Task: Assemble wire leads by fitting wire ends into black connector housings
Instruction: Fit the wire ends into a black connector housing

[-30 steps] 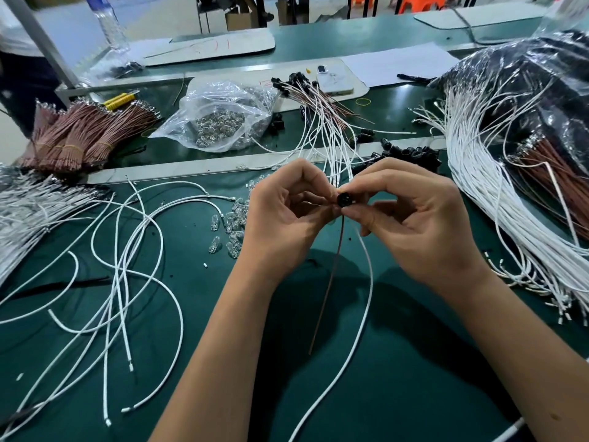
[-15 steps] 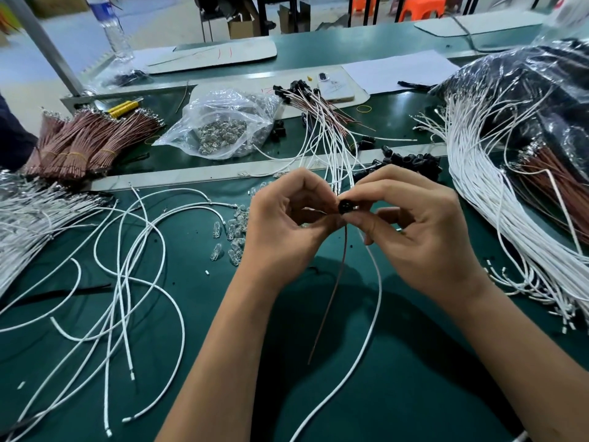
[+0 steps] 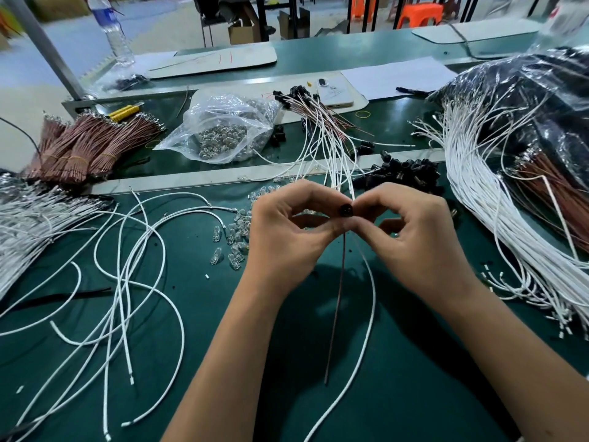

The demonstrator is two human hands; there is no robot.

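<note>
A black connector housing [image 3: 345, 210] is pinched between both hands above the green surface [image 3: 414, 362].

It is held raised at fingertip height, likely so the socket can be seen; the left hand [image 3: 287, 237] and right hand [image 3: 414, 237] are each closed on it in a thumb-and-forefinger grip. A brown wire [image 3: 334, 311] and a white wire [image 3: 366, 330] hang below it, seemingly already seated. Spare housings [image 3: 404, 173] are piled close behind, within reach.

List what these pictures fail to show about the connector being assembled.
- Head view: whether the wire ends are seated in the black connector housing; fingertips of the left hand and right hand cover the entry.
- Head view: where the white wire ends; the bottom edge cuts it off.
- Head view: the housing's slots; too small.
</note>
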